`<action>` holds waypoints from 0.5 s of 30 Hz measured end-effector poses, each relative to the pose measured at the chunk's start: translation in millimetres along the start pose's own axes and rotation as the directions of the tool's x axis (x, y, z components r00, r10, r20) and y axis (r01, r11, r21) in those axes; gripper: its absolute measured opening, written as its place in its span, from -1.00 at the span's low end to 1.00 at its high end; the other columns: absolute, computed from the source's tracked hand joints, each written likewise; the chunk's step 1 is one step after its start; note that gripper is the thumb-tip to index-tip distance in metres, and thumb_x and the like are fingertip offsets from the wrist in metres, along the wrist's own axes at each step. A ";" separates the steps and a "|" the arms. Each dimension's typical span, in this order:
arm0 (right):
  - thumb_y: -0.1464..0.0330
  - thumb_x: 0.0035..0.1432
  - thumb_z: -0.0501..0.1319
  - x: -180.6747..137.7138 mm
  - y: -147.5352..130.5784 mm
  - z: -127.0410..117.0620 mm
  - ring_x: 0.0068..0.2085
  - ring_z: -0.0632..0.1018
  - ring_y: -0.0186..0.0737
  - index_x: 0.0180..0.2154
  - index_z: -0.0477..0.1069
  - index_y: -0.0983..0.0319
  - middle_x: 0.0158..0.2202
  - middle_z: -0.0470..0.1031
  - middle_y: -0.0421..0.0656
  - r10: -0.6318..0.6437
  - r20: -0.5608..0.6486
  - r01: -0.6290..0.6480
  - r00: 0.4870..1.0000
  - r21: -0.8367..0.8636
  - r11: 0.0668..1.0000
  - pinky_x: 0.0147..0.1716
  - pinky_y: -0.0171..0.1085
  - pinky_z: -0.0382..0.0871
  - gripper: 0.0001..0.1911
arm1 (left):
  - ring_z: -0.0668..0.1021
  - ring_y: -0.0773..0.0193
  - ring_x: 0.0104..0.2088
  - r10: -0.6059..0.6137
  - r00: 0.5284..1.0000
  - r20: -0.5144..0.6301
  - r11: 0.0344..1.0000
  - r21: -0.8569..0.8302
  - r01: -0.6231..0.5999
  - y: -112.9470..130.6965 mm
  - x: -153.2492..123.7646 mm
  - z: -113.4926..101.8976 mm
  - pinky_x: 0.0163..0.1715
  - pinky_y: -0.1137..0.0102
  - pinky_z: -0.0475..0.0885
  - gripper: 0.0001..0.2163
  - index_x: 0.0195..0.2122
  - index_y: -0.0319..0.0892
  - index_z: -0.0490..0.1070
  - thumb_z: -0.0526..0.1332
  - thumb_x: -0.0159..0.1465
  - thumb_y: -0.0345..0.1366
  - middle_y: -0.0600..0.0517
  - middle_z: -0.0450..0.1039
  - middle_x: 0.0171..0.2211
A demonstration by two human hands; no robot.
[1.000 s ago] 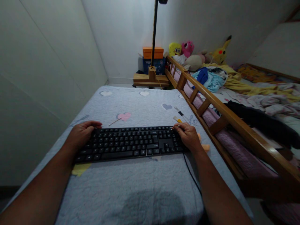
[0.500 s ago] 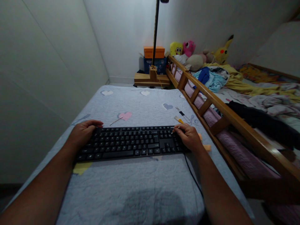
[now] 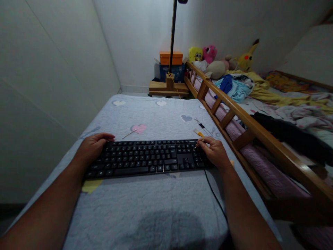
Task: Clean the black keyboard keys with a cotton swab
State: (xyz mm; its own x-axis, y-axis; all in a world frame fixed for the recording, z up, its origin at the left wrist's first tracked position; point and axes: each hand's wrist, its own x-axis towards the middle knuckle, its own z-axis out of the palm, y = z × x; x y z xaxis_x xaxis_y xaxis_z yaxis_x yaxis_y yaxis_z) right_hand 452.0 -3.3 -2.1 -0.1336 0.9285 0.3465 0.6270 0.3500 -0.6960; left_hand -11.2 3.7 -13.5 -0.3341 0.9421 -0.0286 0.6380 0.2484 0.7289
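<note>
A black keyboard (image 3: 148,158) lies across a light-blue quilt (image 3: 151,205) printed with hearts. My left hand (image 3: 91,147) is closed over the keyboard's left end, fingers curled on its top corner. At the right end, by the number pad, my right hand (image 3: 215,152) rests with its fingers pinched on a thin pale stick (image 3: 198,143) whose tip points at the keys. The keyboard's black cable (image 3: 214,196) runs toward me under my right forearm.
Another thin stick (image 3: 128,134) lies by a pink heart. Small tools (image 3: 201,128) lie right of the keyboard, a yellow scrap (image 3: 90,185) under its left end. A wooden rail (image 3: 241,119) borders the right side. A pole stand (image 3: 171,38), boxes (image 3: 170,57) and plush toys (image 3: 208,53) stand behind.
My right hand has slid a little to the right along the keyboard's right end, still pinching the stick. My left hand and the keyboard have stayed in place.
</note>
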 end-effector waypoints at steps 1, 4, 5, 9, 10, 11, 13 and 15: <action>0.27 0.22 0.18 0.1 0.0 0.4 -0.18 0.61 -0.05 -0.42 0.55 0.14 -0.33 0.65 -0.13 0.001 -0.003 -0.001 1.000 -0.001 1.000 -0.12 -0.16 0.37 -0.78 | 0.61 0.01 -0.09 -0.002 1.000 -0.003 1.000 0.000 0.002 0.1 -0.1 0.0 0.09 0.18 0.42 -0.62 -0.24 -0.15 0.58 0.10 -0.01 -0.17 -0.03 0.66 -0.17; 0.27 0.22 0.18 0.5 -0.4 2.2 -0.18 0.61 -0.05 -0.42 0.55 0.14 -0.34 0.65 -0.12 0.006 -0.027 -0.006 1.000 -0.003 1.000 -0.14 -0.16 0.38 -0.78 | 0.61 0.01 -0.09 -0.011 1.000 -0.005 1.000 -0.009 0.011 0.0 -0.1 -0.2 0.08 0.18 0.42 -0.61 -0.23 -0.15 0.58 0.09 -0.01 -0.17 -0.04 0.66 -0.15; 0.27 0.22 0.18 0.7 -0.3 3.0 -0.19 0.61 -0.05 -0.41 0.55 0.14 -0.33 0.65 -0.12 0.008 -0.038 -0.008 0.999 -0.004 1.000 -0.14 -0.16 0.38 -0.78 | 0.61 0.01 -0.09 -0.010 1.000 -0.004 1.000 -0.014 0.010 0.1 0.0 -0.2 0.08 0.18 0.42 -0.61 -0.23 -0.15 0.58 0.09 -0.02 -0.18 -0.04 0.66 -0.15; 0.27 0.21 0.19 1.4 1.6 6.3 -0.20 0.61 -0.05 -0.38 0.57 0.13 -0.34 0.65 -0.12 0.002 -0.079 -0.002 0.997 -0.008 1.000 -0.14 -0.15 0.40 -0.79 | 0.61 0.01 -0.10 0.011 1.000 -0.001 1.000 -0.019 -0.011 1.3 0.1 -0.3 0.08 0.18 0.43 -0.63 -0.26 -0.14 0.58 0.10 -0.03 -0.18 -0.03 0.66 -0.19; 0.27 0.21 0.20 1.6 2.3 7.3 -0.20 0.61 -0.05 -0.38 0.58 0.13 -0.34 0.65 -0.12 -0.004 -0.089 0.004 0.996 -0.007 1.000 -0.14 -0.15 0.40 -0.80 | 0.61 0.01 -0.10 0.015 1.000 -0.002 1.000 -0.020 -0.015 1.7 -0.1 -0.2 0.08 0.18 0.43 -0.63 -0.27 -0.14 0.58 0.10 -0.03 -0.17 -0.03 0.66 -0.20; 0.27 0.21 0.20 1.8 3.0 8.2 -0.19 0.61 -0.05 -0.37 0.58 0.13 -0.33 0.65 -0.12 -0.010 -0.099 0.010 0.995 -0.006 1.000 -0.13 -0.15 0.40 -0.80 | 0.61 0.01 -0.11 0.015 1.000 -0.004 1.000 -0.019 -0.015 2.1 -0.4 -0.2 0.08 0.18 0.43 -0.63 -0.27 -0.14 0.58 0.10 -0.02 -0.17 -0.03 0.66 -0.20; 0.27 0.22 0.20 2.2 4.0 10.3 -0.19 0.61 -0.04 -0.36 0.58 0.13 -0.33 0.65 -0.11 -0.021 -0.117 0.021 0.993 -0.005 1.000 -0.12 -0.14 0.41 -0.80 | 0.61 0.01 -0.11 0.014 1.000 -0.010 1.000 -0.017 -0.014 2.8 -1.1 -0.3 0.09 0.17 0.42 -0.63 -0.26 -0.14 0.58 0.09 -0.02 -0.17 -0.03 0.66 -0.19; 0.27 0.22 0.20 2.6 3.8 12.5 -0.19 0.61 -0.04 -0.36 0.59 0.14 -0.33 0.65 -0.11 -0.030 -0.120 0.030 0.992 -0.006 1.000 -0.12 -0.13 0.41 -0.80 | 0.61 0.00 -0.10 0.009 1.000 -0.013 1.000 -0.011 -0.009 3.8 -1.8 -0.5 0.09 0.16 0.42 -0.62 -0.26 -0.14 0.58 0.09 -0.03 -0.17 -0.04 0.66 -0.18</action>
State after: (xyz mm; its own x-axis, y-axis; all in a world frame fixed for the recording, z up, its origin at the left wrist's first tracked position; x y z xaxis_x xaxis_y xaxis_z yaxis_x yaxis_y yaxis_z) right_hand 444.5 2.0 -11.7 -0.0597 0.8960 0.4400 0.6272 0.3766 -0.6818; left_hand -8.5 2.8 -10.4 -0.3375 0.9412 -0.0132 0.6336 0.2375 0.7363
